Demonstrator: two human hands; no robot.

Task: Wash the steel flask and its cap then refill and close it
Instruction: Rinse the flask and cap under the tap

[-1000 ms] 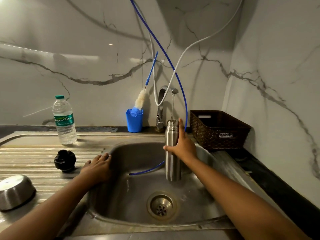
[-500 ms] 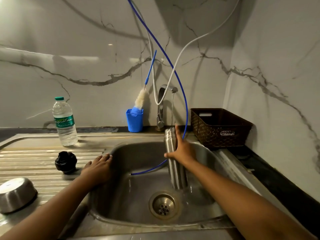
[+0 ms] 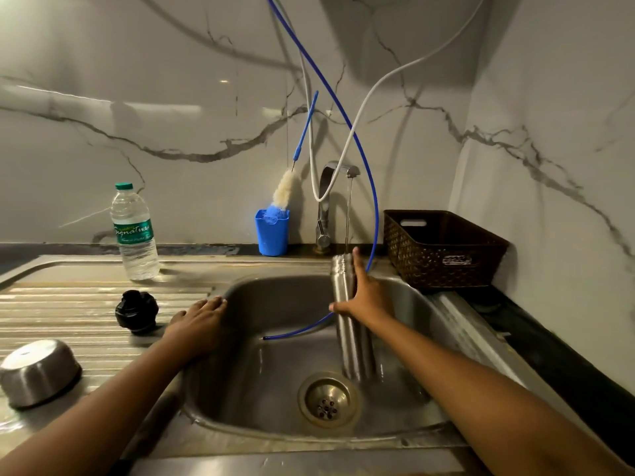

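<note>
Lower than a second ago, the steel flask (image 3: 354, 348) had its base down by the drain (image 3: 328, 400) in the sink (image 3: 275, 304), mouth under the tap (image 3: 326, 197) and its thin stream. Your right hand (image 3: 367, 298) grasped its upper part, forefinger straight along the neck. Your left hand (image 3: 199, 324) lay flat, fingers relaxed, on the sink rim, the black cap (image 3: 136, 312) near it.

Flask (image 3: 354, 345) stands in sink (image 3: 275, 293), under tap (image 3: 326, 187) at sink's rear. Left of sink: cap (image 3: 136, 312), bottle (image 3: 134, 231), bowl (image 3: 37, 371). Right of sink: basket (image 3: 443, 255).
</note>
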